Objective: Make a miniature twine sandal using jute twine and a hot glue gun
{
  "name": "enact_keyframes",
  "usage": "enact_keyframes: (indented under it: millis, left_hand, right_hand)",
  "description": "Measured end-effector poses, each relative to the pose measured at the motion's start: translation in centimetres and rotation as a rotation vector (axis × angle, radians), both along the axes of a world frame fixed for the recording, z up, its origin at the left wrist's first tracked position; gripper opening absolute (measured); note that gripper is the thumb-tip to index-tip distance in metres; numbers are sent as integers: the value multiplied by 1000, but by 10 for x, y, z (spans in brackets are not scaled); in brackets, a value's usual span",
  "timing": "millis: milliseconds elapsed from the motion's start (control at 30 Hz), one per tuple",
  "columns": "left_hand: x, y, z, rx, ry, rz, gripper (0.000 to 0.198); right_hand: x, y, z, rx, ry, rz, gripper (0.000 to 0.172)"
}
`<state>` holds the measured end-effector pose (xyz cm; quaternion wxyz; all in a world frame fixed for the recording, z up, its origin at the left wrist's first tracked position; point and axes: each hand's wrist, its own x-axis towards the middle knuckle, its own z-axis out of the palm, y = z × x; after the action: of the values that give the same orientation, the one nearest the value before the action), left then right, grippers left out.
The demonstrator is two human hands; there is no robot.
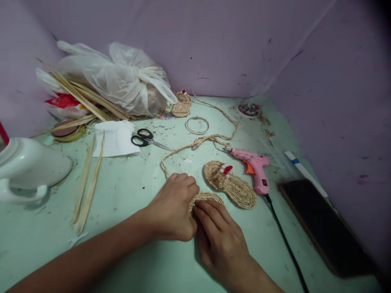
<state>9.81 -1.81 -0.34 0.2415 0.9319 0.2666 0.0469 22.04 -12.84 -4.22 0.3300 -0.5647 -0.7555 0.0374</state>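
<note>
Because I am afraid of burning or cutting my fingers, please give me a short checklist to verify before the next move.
1. Left hand on the coiled piece: ok.
2. Right hand on the same piece: ok.
3. Glue gun apart from both hands: ok, lying on its side.
4. Glue gun cool: cannot tell; its red light shows, not its temperature.
5. Nozzle clear of the braided cord: cannot tell; they lie very close.
6. Scissors apart from both hands: ok, beyond the left hand.
</note>
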Motion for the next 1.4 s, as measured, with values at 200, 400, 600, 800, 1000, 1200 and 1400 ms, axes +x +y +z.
enact_keyframes:
  millis: [200,400,600,800,1000,1200,1400]
  left_hand:
    - [2,1,-3,5,-23,-21,17]
    - [1,-1,0,22,-2,-11,17]
    - [-4,-6,7,29,34,30,27]
    - [-7,-7,10,-10,32,85,33]
    - [-7,-8,6,11,56,74,30]
    - [-7,-8,8,-2,61,63,26]
    - [-2,-3,9,-15,74,60,25]
  right_hand:
    - [-2,2,0,24,71,-31,37]
    - [-4,3,2,-4,89,-34,33]
    - [1,7,9,-174,156,-92,35]
    - [12,20,19,-348,174,0,47]
    - [12,27,25,-390,100,-13,45]
    - [14,28,23,-391,112,-30,37]
    - [13,29,19,-351,158,-31,33]
